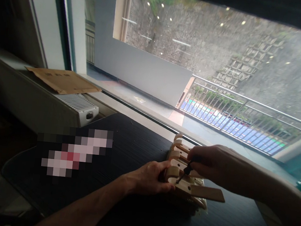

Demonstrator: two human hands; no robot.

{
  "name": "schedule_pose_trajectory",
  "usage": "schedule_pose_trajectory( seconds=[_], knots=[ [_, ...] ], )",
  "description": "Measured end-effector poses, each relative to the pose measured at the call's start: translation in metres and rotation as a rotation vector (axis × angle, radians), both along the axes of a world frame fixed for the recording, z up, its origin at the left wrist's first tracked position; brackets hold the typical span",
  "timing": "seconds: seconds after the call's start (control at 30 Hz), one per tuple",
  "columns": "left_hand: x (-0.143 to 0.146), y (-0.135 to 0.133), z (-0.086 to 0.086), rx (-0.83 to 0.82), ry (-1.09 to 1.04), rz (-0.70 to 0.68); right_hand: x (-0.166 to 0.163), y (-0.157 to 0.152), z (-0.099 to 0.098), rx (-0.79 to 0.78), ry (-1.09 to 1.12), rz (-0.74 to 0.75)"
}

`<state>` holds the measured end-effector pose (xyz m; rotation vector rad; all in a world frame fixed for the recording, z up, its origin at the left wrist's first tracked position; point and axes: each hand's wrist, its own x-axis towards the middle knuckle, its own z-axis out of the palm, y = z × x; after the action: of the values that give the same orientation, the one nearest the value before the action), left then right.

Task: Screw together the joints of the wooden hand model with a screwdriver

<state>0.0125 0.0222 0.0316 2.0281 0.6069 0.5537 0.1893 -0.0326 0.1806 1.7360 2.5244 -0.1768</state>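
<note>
Bare and angled, the left forearm (88, 206) is crossing the bottom of the view toward its hand. That left hand (148, 176) is curling partway, thumb and fingers gripping the left side of a wooden rack (183, 188), a row of pieces with curled ends and small dark holes. Coming from the right, the right hand (210, 158) is closing its fingers around a small dark tool (187, 170), which is slanting down with its tip meeting the nearest piece. One flat wooden strip (209, 193) is jutting rightward. Clear plastic (203, 204) is peeking out beneath the rack, which is resting on a dark table (137, 136). Leftward, a blurred patch (74, 153) is covering something there. Beyond, a brown envelope (65, 81) is lying on a white grilled unit (78, 103) beside the window; outside, a metal railing (246, 115) is running along a walkway.
</note>
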Motion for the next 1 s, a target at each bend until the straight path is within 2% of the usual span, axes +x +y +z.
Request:
schedule_pose_trajectory(
  seconds=[0.17, 0.33, 0.47, 0.7, 1.0],
  knots=[
    [0.000, 0.000, 0.001, 0.011, 0.019, -0.008, 0.000, 0.003, -0.003, 0.007, 0.026, 0.010],
    [0.001, 0.001, 0.000, 0.009, 0.017, -0.013, 0.000, 0.006, -0.011, 0.064, -0.022, -0.054],
    [0.001, 0.000, 0.000, 0.014, 0.011, 0.006, -0.001, 0.004, -0.007, 0.070, -0.031, -0.059],
    [0.001, 0.000, 0.002, -0.009, 0.013, 0.002, -0.001, 0.000, -0.001, -0.011, -0.012, 0.000],
    [0.001, 0.000, 0.002, -0.003, -0.001, -0.013, 0.000, 0.004, -0.011, 0.076, -0.055, -0.061]
  ],
)
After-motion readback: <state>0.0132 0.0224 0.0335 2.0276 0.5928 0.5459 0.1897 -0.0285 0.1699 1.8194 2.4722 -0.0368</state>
